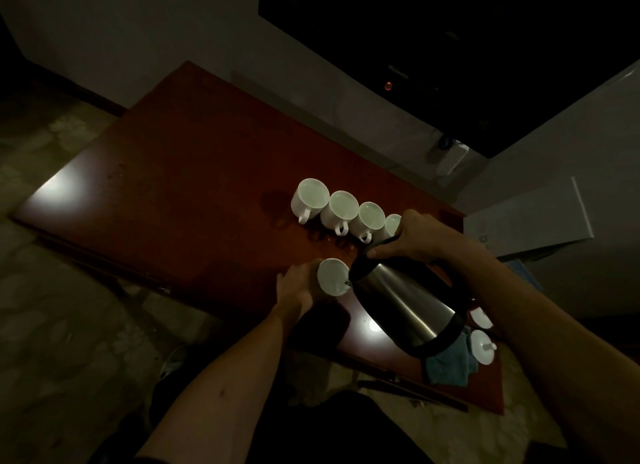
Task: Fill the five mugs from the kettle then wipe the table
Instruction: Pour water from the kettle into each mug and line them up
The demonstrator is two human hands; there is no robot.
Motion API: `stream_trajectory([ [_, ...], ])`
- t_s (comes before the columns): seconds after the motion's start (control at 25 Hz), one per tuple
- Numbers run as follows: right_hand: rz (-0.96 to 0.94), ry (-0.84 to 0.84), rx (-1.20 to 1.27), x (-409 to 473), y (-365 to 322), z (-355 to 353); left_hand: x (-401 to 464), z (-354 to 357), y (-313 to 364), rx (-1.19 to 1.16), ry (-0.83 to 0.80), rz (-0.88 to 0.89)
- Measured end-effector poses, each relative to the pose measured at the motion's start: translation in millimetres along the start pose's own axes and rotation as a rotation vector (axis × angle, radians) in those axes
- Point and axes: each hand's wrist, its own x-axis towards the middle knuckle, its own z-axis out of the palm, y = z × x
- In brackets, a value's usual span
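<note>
The row of four mugs (pixel 341 207) stands at the back of the table (pixel 173 173); whether they hold water is hard to tell in the dim light. Nearer, the left hand (pixel 298 285) wraps the fifth mug (pixel 333 276), steadying it. The kettle (pixel 403 297) is tipped, its spout over that mug's rim, gripped at the handle by the right hand (pixel 412 237). Pour slowly, keep the spout low and centred, and level the kettle before the brim. A cloth (pixel 450 365) and lids (pixel 481 346) lie right, for wiping after
</note>
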Motion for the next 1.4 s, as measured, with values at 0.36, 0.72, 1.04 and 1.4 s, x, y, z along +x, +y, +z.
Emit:
stream_trajectory([
  [0.36, -0.023, 0.007, 0.026, -1, 0, -1, -2, -2, 3, 0.047, 0.000, -0.005],
  [0.72, 0.060, 0.051, 0.073, -3, 37, 21, -6, -2, 1, 0.104, 0.031, 0.067],
  [1.04, 0.051, 0.064, 0.011, 5, 36, 30, -7, -2, 3, 0.089, 0.030, 0.093],
  [1.4, 0.067, 0.104, 0.002, 5, 27, 25, -6, 2, -4, 0.066, 0.042, 0.105],
])
